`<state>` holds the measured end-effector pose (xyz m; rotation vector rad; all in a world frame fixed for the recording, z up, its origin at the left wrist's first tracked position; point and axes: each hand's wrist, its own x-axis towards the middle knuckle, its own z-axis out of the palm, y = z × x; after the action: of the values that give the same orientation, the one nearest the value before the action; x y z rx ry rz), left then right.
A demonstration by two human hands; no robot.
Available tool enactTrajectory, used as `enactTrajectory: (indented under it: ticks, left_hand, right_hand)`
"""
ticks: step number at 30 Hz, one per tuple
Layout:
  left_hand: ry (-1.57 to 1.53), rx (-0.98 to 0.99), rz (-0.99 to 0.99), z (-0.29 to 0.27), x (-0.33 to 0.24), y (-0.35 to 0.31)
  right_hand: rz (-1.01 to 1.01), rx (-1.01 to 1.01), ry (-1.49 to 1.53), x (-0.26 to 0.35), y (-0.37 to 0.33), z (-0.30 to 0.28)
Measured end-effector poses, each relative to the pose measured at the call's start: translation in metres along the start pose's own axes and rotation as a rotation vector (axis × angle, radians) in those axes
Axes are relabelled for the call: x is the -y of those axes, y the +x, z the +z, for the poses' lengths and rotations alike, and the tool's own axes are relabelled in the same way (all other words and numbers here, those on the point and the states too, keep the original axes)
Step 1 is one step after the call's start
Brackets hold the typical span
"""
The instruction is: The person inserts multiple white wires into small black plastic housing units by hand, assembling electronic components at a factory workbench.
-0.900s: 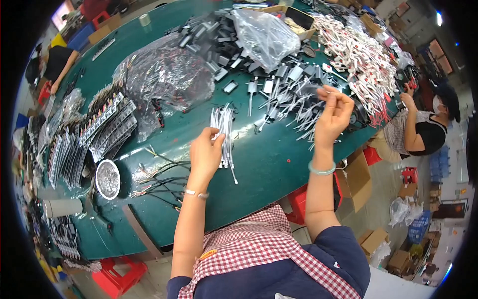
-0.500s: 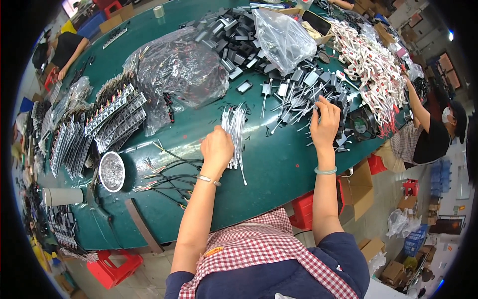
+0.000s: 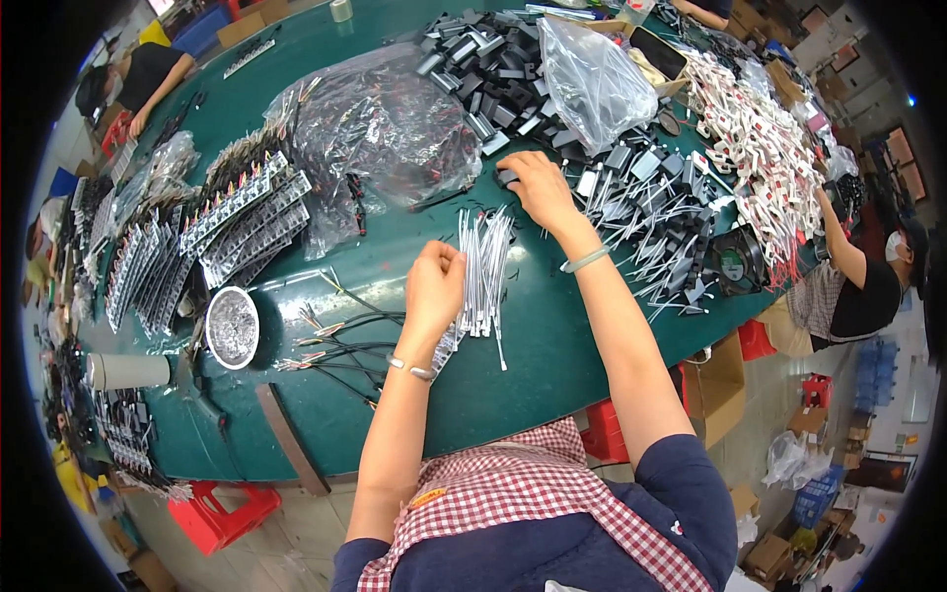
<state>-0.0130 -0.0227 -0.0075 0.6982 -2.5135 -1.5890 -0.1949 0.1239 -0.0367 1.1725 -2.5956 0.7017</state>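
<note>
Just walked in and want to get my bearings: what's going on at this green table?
A person in a checked apron works at the green table. Their left hand grips a bundle of thin silvery strips. Their right hand reaches forward onto a heap of small grey parts with wire leads. Loose black wires and a round metal dish lie to the left.

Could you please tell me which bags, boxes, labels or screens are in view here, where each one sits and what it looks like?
Clear plastic bag: far side of the green table, puffed up, see-through.
Crinkled plastic bag: far left of the left hand, holding dark parts.
Cardboard box: under the table edge, right, brown, open.
Round label on black fan: right of the right hand, green and white.
</note>
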Motion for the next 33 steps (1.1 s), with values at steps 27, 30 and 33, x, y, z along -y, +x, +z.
enactTrajectory:
  ticks: [27, 30, 33]
  left_hand:
    - [-0.247, -0.005, 0.259, -0.041, -0.065, -0.053]
    - [-0.217, -0.053, 0.299, -0.040, -0.062, -0.052]
    - [-0.225, -0.091, 0.332, -0.039, -0.062, -0.053]
  right_hand:
    - [-0.107, -0.235, 0.584, 0.114, -0.066, -0.093]
    - [-0.109, -0.230, 0.565, 0.117, -0.068, -0.095]
    - [-0.096, -0.231, 0.557, 0.116, -0.069, -0.095]
